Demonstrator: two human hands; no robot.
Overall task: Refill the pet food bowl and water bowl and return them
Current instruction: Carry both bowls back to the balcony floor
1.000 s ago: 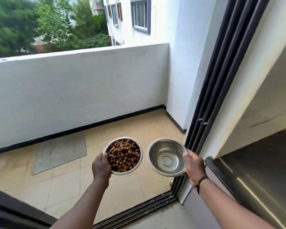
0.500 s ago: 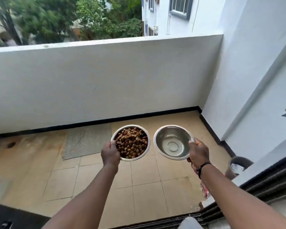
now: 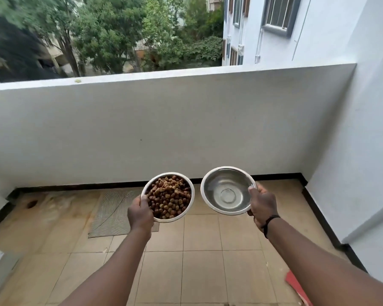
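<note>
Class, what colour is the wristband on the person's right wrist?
Black wristband, seen best in the head view.

Soft, even daylight fell from the open sky beyond the parapet wall [image 3: 186,129], casting only faint shadows. The trees [image 3: 31,40] at far left were motion-blurred, and wide-angle distortion bent the edges.
</note>
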